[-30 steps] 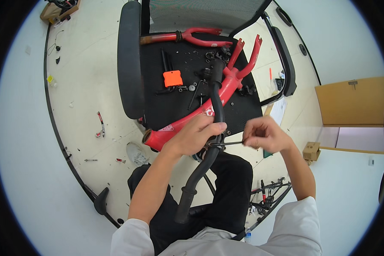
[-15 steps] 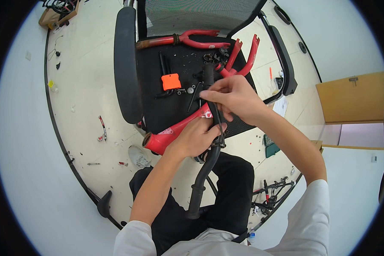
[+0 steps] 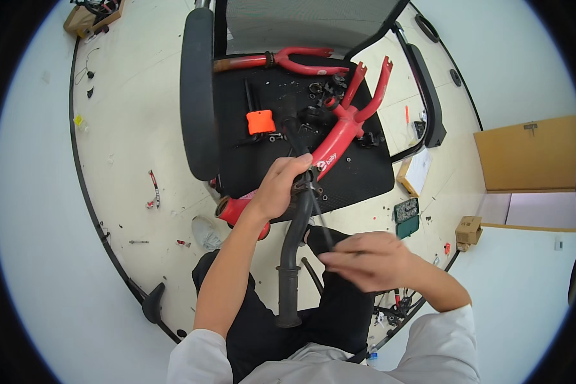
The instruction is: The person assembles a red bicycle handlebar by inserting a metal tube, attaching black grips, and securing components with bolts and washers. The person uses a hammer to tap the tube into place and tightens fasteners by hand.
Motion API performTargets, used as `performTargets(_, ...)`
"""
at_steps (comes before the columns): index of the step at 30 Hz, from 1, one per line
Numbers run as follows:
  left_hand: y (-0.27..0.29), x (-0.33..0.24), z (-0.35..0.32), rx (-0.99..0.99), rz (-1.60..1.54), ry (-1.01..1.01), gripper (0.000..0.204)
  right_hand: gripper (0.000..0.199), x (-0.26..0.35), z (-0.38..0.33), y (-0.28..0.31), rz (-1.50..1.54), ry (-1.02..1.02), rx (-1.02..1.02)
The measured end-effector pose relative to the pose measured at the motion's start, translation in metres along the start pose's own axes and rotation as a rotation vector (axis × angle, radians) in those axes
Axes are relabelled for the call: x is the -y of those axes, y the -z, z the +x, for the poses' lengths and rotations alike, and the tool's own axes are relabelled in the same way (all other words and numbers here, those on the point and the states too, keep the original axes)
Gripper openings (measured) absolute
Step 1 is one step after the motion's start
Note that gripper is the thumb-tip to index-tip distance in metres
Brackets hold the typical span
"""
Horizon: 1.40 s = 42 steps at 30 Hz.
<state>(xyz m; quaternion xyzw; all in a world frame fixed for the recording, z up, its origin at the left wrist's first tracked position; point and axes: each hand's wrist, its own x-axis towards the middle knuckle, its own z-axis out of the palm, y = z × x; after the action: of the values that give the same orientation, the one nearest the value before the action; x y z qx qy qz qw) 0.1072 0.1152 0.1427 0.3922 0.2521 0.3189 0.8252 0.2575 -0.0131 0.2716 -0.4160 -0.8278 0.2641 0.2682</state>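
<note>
A black bicycle handlebar (image 3: 296,232) with a ribbed grip (image 3: 288,297) at its near end slants up from my lap over the chair seat. My left hand (image 3: 278,192) is closed around its middle, beside the clamp (image 3: 306,186). In my right hand (image 3: 368,261), to the lower right, the fingers pinch a thin dark rod that looks like a hex key (image 3: 322,223). It is blurred, and its far end reaches the clamp. Beneath the handlebar lies a red bicycle frame (image 3: 340,139), partly covered by my left hand.
On the black chair seat (image 3: 365,182) are a red fork (image 3: 294,59), an orange tool holder (image 3: 260,121) with black keys, and loose small parts. Armrests (image 3: 198,96) rise on both sides. A green case (image 3: 406,217) and a carton (image 3: 469,230) stand on the floor at right.
My right hand has swung from the handlebar's upper part down to the lower right with the rod. My left hand has shifted up and left, and the handlebar has turned slightly.
</note>
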Motion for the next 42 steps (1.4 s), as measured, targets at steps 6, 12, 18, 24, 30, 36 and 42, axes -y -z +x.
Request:
performTargets(6,0.002,0.009,0.004,0.048,0.011,0.023,0.046,0.018,-0.018,-0.023,0.022,0.398,-0.409,-0.088)
performTargets(12,0.013,0.006,0.007,0.064,-0.165,0.021,0.046,0.009,-0.059,-0.011,0.024,0.848,-0.584,-0.263)
performTargets(18,0.007,-0.002,0.002,0.063,-0.185,0.079,0.047,0.014,-0.086,0.025,0.015,0.984,-0.851,-0.494)
performTargets(24,0.002,0.000,0.000,0.071,-0.012,0.023,0.048,0.023,-0.103,0.078,0.021,0.921,-1.012,-0.477)
performTargets(30,-0.013,0.005,0.001,-0.114,0.579,-0.044,0.052,0.019,-0.090,0.126,0.002,0.477,-0.863,-0.432)
performTargets(36,0.003,0.042,0.014,-0.365,0.643,-0.447,0.042,0.015,-0.036,0.152,-0.020,0.059,-0.290,-0.186)
performTargets(42,0.014,-0.001,0.009,-0.287,0.096,-0.131,0.055,0.030,0.009,0.067,-0.021,-0.124,0.081,-0.149)
